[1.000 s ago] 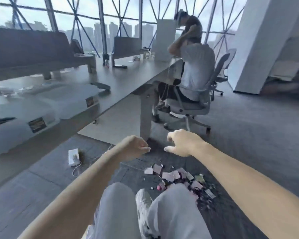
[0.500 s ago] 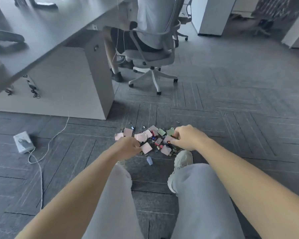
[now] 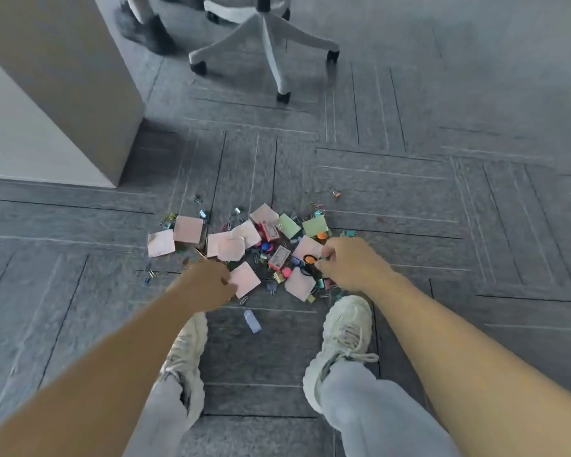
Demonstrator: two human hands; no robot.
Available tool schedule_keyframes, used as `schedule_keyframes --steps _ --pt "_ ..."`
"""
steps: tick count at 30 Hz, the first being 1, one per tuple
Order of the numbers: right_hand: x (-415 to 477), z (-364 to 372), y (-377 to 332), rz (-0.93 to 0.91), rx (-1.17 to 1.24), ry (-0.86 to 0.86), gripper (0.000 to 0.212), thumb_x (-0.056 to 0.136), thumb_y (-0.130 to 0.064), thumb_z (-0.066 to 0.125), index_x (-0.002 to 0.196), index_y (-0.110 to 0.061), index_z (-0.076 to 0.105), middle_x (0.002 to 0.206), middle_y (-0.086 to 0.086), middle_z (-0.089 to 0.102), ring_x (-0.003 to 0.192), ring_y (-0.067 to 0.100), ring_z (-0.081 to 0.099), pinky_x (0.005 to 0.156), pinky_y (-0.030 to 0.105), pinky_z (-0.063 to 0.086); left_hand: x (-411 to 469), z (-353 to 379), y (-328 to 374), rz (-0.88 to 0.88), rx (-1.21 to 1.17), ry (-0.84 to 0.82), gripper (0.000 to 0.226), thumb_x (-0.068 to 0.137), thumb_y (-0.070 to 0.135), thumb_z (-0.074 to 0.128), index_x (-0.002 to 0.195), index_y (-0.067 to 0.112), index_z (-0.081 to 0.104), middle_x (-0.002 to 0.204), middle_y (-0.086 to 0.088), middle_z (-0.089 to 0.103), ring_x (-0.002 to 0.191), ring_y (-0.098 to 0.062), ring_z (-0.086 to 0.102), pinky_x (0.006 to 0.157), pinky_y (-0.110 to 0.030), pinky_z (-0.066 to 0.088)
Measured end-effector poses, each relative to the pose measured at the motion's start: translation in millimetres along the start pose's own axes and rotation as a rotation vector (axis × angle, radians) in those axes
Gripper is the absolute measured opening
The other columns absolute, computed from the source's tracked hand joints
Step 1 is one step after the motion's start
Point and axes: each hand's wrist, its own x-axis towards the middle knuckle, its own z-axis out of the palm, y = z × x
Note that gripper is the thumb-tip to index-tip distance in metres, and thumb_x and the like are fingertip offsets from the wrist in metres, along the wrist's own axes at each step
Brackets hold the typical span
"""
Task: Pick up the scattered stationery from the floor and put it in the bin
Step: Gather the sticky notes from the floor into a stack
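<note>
Head camera is showing right hand [image 3: 350, 265] pinching a small clip [image 3: 324, 257], left hand [image 3: 208, 282] curling beside a pink note [image 3: 245, 279], grip unclear.

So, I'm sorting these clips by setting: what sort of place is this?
Most likely an office: grey carpet tiles, a wheeled swivel-chair base and a desk panel leg stand around the scattered stationery.

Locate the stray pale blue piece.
Head view, centre: pale blue piece on the carpet between left shoe and right shoe, below the pile.
</note>
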Motion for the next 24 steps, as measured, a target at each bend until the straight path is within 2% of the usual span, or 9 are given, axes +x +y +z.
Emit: schedule_keyframes --steps 2,6,8,10,13,17,20,22,24 --pt "51.4 21.9 18.2 0.018 -0.019 0.021 0.026 0.092 -0.037 0.059 0.106 -0.016 0.065 0.104 0.009 0.068 0.094 0.029 0.064 0.083 0.043 0.055 52.3 18.7 -7.1 -0.026 0.043 -0.018 0.031 0.093 0.044 0.056 0.114 0.021 0.063 0.116 -0.004 0.066 0.097 -0.022 0.062 0.087 -0.034 0.054" --pt "136.3 64.9 43.3 0.063 -0.055 0.021 0.029 0.09 -0.037 0.059 0.11 -0.016 0.064 0.11 0.009 0.067 0.098 0.033 0.063 0.084 0.044 0.055 137.9 55.4 -20.8 -0.053 0.137 -0.063 0.041 0.092 0.048 0.057 0.122 0.02 0.06 0.12 -0.005 0.064 0.107 -0.025 0.061 0.088 -0.035 0.052" --pt "167.3 83.5 52.3 0.081 -0.122 0.006 0.028 0.092 -0.037 0.059 0.108 -0.016 0.064 0.107 0.009 0.066 0.091 0.033 0.062 0.078 0.04 0.053 167.7 69.6 -24.7 -0.072 0.176 -0.071 0.046 0.093 0.046 0.057 0.129 0.017 0.055 0.126 -0.006 0.059 0.113 -0.027 0.059 0.088 -0.036 0.051" --pt "189.0 97.3 60.5 0.098 -0.203 0.001 0.025 0.094 -0.035 0.057 0.108 -0.015 0.061 0.1 0.008 0.065 0.081 0.031 0.057 0.069 0.036 0.046 188.7 81.4 -25.5 -0.097 0.183 -0.041 0.048 0.093 0.044 0.059 0.129 0.014 0.053 0.124 -0.008 0.057 0.11 -0.028 0.059 0.085 -0.038 0.052" --pt "217.0 115.4 72.3 0.121 -0.282 0.027 0.02 0.094 -0.028 0.056 0.107 -0.012 0.054 0.092 0.007 0.056 0.079 0.03 0.052 0.065 0.036 0.04 211.6 101.0 -27.1 -0.133 0.112 0.012 0.043 0.089 0.038 0.069 0.121 0.011 0.059 0.106 -0.006 0.057 0.091 -0.025 0.056 0.072 -0.035 0.046" --pt "244.5 135.7 75.8 0.159 -0.257 0.062 0.016 0.092 -0.021 0.06 0.105 -0.012 0.055 0.104 0.009 0.051 0.078 0.028 0.051 0.065 0.036 0.039 223.9 117.8 -24.1 -0.239 0.024 0.045 0.042 0.088 0.034 0.074 0.117 0.006 0.06 0.105 -0.007 0.057 0.089 -0.024 0.05 0.068 -0.029 0.038" --pt "255.1 145.4 76.5 0.187 -0.168 0.128 0.013 0.092 -0.015 0.06 0.104 -0.012 0.062 0.109 0.012 0.054 0.081 0.029 0.054 0.067 0.035 0.041 220.5 115.6 -15.9 -0.274 -0.073 0.103 0.029 0.092 0.033 0.069 0.109 0.009 0.065 0.089 -0.003 0.052 0.081 -0.022 0.049 0.053 -0.026 0.031" --pt "253.9 144.5 73.8 0.185 -0.056 0.182 0.009 0.091 -0.013 0.059 0.094 -0.014 0.068 0.106 0.011 0.061 0.082 0.028 0.057 0.068 0.032 0.041 213.4 110.5 -12.4 -0.206 -0.109 0.185 0.022 0.093 0.041 0.066 0.097 0.019 0.07 0.08 0.002 0.056 0.075 -0.02 0.055 0.056 -0.027 0.041" --pt "245.3 135.9 68.8 0.155 0.075 0.193 0.009 0.088 -0.014 0.064 0.082 -0.018 0.067 0.093 0.005 0.066 0.08 0.024 0.058 0.065 0.026 0.038 208.0 107.2 -11.2 -0.094 -0.231 0.257 0.019 0.09 0.044 0.068 0.086 0.026 0.069 0.078 0.007 0.062 0.071 -0.015 0.059 0.061 -0.029 0.051"
